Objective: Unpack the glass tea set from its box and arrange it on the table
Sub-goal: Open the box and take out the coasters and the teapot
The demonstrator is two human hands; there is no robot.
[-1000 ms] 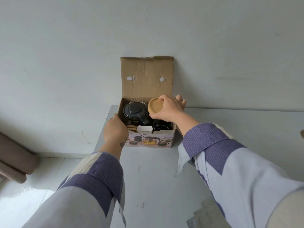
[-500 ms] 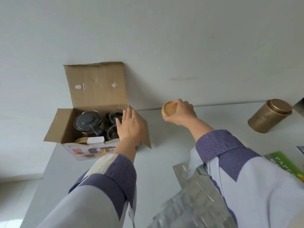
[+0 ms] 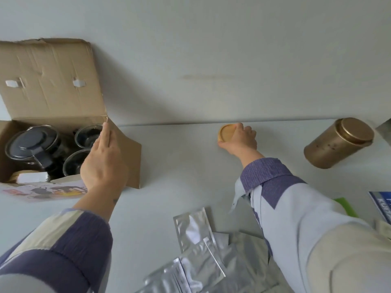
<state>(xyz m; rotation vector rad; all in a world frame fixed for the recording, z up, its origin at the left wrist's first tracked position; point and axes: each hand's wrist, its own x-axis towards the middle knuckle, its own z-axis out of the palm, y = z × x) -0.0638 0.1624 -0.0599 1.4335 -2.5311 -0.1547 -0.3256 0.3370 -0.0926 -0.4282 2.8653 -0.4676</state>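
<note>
The right hand (image 3: 240,138) has carried the wooden coaster (image 3: 225,132) from the box (image 3: 127,157) to the far worktop (image 3: 179,166), fingers clamped on it. Left hand (image 3: 103,163) fingers straight, at the box's right flap; teapot (image 3: 31,144) not yet unpacked.

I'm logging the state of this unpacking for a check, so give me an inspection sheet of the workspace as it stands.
Surface: pale grey table, set against a wall.
Job's things: open cardboard box at the left; inside it a teapot with a dark lid and two glass cups; wooden coaster at the table's far edge.
Clutter: gold tin, silver foil pouches, green and blue printed packs.
Hands: left hand at the box's right flap, fingers straight; right hand holds the coaster.
Cables: nothing seen.
Surroundings: plain wall.
</note>
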